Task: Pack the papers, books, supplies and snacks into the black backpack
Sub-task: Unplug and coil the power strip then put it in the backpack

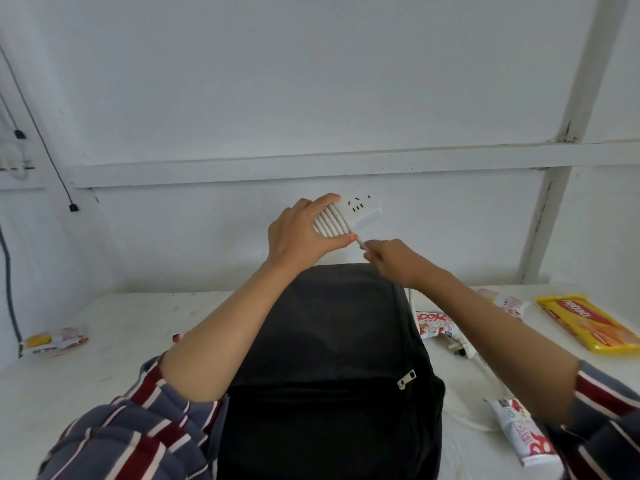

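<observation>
While our left grip (304, 233) curls fingers and thumb round the white power strip (356, 211), we hold it in the air just above the far end of the black backpack (329, 341). Its cord (330, 221) is wound in several turns round the strip's left end, under our fingers. Our right grip (391, 258) sits just right of the strip and a little nearer, pinching the loose run of cord where it leaves the coils. Both grips hold the one thing, close together.

The backpack lies flat on the white counter (121, 323) between our forearms, with a silver zipper pull (407, 378) on its near right side.

We count one backpack, one power strip and one white plug (462, 348), which lies on the counter right of the backpack. We count five snack packets:
- a yellow-and-pink packet (53, 341) at the far left
- a red-and-white packet (434, 323) just beside the backpack's right edge
- a pink-and-white packet (507, 303) farther right
- a yellow wafer pack (588, 323) at the right edge
- a near packet (519, 431) under our right forearm

A small red item (178, 337) beside our left forearm is too hidden to name.
</observation>
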{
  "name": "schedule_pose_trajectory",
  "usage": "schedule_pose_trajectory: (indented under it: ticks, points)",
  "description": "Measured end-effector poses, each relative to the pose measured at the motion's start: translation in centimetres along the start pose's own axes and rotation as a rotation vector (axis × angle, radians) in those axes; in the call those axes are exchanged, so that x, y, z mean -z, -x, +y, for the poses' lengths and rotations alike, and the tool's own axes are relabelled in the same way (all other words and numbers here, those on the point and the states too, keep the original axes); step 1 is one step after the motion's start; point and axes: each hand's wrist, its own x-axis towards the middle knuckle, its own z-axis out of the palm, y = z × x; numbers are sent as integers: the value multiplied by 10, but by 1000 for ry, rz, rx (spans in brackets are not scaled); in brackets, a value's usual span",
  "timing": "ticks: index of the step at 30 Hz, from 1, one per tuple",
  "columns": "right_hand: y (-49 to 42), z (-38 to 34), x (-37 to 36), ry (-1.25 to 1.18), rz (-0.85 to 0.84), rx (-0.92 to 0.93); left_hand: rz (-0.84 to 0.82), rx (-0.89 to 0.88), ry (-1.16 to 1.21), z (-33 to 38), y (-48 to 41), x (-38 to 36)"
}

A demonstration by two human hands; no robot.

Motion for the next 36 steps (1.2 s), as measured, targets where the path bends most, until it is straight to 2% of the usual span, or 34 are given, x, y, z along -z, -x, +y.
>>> schedule_pose_trajectory:
  ticks: [5,10,13,17,18,20,22,27,32,36]
  points:
    - [8,-11,0,223,-33,82,-122,7,-200,-8,2,-7]
    - [9,-12,-2,156,-33,92,-152,11,-270,-11,4,-12]
    - [11,-16,-5,-96,12,6,-129,29,-306,-12,2,-11]
    - [18,-20,-9,-631,-8,-194,-80,69,-302,-14,1,-13]
    - [20,-21,-10,-628,19,-225,-70,75,-302,-13,1,-14]
    - [24,-19,-13,-414,73,-207,-56,86,-309,-11,0,-17]
    - [27,-18,-15,-223,107,-140,-64,77,-328,-10,-2,-19]
    - [24,-13,-13,11,160,51,-126,44,-352,-4,-2,-28]
    - [20,-3,-1,53,262,208,-200,-70,-370,-2,-6,-31]
    - [18,3,8,-22,331,282,-291,-139,-318,-2,-5,-36]
